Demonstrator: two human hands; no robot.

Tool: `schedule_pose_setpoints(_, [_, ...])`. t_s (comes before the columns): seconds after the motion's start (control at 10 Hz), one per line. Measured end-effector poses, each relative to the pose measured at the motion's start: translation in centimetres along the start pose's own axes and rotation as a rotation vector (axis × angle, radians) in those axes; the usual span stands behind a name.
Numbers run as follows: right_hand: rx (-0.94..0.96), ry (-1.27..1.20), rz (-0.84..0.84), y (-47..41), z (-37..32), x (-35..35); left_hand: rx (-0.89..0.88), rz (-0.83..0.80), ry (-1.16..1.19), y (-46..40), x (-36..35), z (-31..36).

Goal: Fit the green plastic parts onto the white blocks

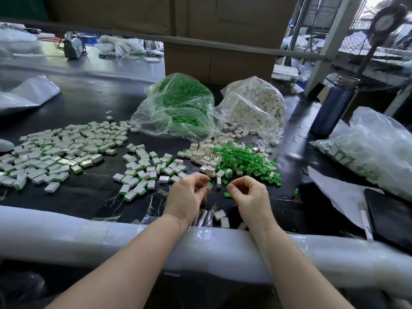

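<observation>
Head view: nearest us, our two forearms cross a white foam-wrapped rail (66, 233) at the table's (93, 97) front edge. Our left hand (189, 195) is curled, its fingertips pinching something small with a green edge (209, 184); whether that is a block with a part on it or a loose part, we cannot tell. Our right hand (249, 195) is curled too, thumb and forefinger pressed together, but what they hold, if anything, is hidden from us. A single green part (227, 194) lies on the black surface between the two hands, and two bare white blocks (222, 217) sit by our right wrist.

Just beyond our fingers lies a mixed heap: loose green plastic parts (243, 160) tangled with plain white blocks (204, 153). To its left is a small cluster of fitted blocks (147, 172) showing green edges, and farther left a broad spread of more of them (55, 152).

Behind the heap stand two open clear bags, one full of green parts (178, 103), the other full of white blocks (256, 105). At the right, another clear bag (367, 150) holds blocks with green edges, with a dark blue bottle (332, 108) beyond it. Farthest back are cardboard boxes (218, 41) and a floor fan (379, 41).
</observation>
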State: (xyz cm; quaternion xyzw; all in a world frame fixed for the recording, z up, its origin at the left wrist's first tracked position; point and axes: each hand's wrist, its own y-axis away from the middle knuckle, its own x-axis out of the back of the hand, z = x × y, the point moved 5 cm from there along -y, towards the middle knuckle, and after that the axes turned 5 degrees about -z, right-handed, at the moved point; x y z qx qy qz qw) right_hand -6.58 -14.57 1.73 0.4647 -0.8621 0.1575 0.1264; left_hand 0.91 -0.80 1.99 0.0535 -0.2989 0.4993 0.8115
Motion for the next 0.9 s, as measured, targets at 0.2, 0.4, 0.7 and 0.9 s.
schedule_pose_setpoints(0.2, [-0.037,0.073,0.038,0.0,0.3,0.2,0.045,0.254,-0.138,-0.1,1.5,-0.7])
schedule_pose_setpoints(0.4, [-0.078,0.136,0.109,-0.2,0.8,0.7,0.141,0.129,-0.295,-0.4,0.4,-1.3])
schedule_pose_setpoints(0.7, [-0.266,0.069,0.494,-0.4,3.0,3.6,0.181,0.157,-0.362,-0.2,0.8,-1.4])
schedule_pose_setpoints(0.9, [-0.234,-0.342,0.664,0.6,3.8,4.8,0.102,0.324,-0.172,0.1,2.1,-0.8])
